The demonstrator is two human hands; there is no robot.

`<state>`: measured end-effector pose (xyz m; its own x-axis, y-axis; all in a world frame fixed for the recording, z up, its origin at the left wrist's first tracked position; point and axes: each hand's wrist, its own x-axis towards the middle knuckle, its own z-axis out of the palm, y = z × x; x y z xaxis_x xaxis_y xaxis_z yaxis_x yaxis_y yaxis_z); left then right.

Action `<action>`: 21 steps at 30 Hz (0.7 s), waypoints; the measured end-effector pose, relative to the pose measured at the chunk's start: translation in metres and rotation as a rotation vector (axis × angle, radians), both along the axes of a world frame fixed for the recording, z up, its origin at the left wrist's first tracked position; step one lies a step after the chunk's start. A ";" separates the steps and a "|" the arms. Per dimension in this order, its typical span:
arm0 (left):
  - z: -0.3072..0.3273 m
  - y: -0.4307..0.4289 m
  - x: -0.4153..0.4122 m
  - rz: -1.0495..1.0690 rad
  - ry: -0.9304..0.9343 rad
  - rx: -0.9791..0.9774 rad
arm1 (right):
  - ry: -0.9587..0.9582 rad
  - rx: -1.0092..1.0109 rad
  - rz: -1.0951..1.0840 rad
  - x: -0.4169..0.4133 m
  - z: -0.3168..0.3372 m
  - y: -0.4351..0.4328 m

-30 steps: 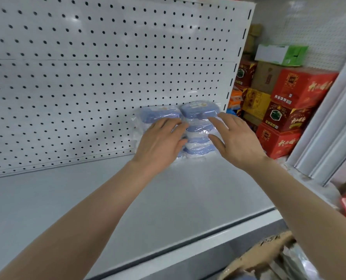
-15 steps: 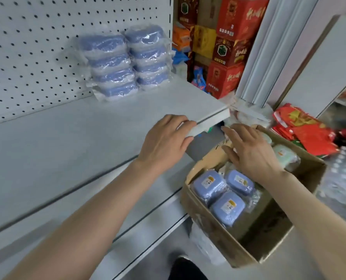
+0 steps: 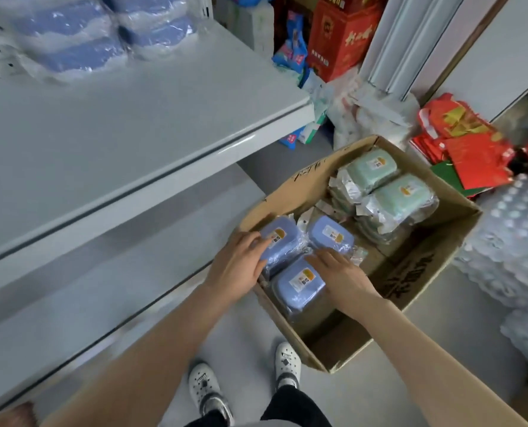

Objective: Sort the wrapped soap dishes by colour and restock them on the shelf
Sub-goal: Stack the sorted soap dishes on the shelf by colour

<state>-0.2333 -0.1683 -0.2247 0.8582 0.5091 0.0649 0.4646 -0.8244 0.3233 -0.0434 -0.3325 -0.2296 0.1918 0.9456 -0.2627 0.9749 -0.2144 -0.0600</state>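
Observation:
An open cardboard box (image 3: pixel 426 260) stands on the floor beside the shelf. Three blue wrapped soap dishes lie in its near left corner: a left one (image 3: pixel 282 241), a far one (image 3: pixel 332 234) and a near one (image 3: pixel 298 285). Stacks of green wrapped dishes (image 3: pixel 401 195) fill the box's far side. My left hand (image 3: pixel 236 268) lays its fingers over the left blue dish. My right hand (image 3: pixel 341 272) rests with fairly straight fingers on the far edge of the near blue dish. Two stacks of blue wrapped dishes (image 3: pixel 71 35) stand at the back of the grey shelf (image 3: pixel 133 118).
A lower shelf (image 3: pixel 87 288) juts out under the upper one. Red cartons (image 3: pixel 339 38) and packets stand behind the box, red bags (image 3: pixel 466 149) to its right, and shrink-wrapped bottles (image 3: pixel 512 248) at the far right. My white shoes (image 3: pixel 205 386) stand on the grey floor.
My view has tipped down from the shelf to the box. Both hands left the shelved blue stacks, passed the shelf edge and went down into the box onto the blue dishes.

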 end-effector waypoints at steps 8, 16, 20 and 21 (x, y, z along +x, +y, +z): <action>-0.028 -0.008 0.010 0.113 0.120 0.017 | 0.027 -0.158 0.351 0.021 -0.028 0.033; -0.022 -0.009 0.045 0.192 0.174 0.038 | -0.006 -0.032 0.046 0.107 0.023 0.023; -0.031 -0.003 0.084 0.244 0.339 -0.030 | -0.020 -0.011 -0.182 0.122 0.015 0.028; -0.036 -0.004 0.090 0.253 0.364 -0.035 | -0.001 -0.016 -0.213 0.120 0.010 0.029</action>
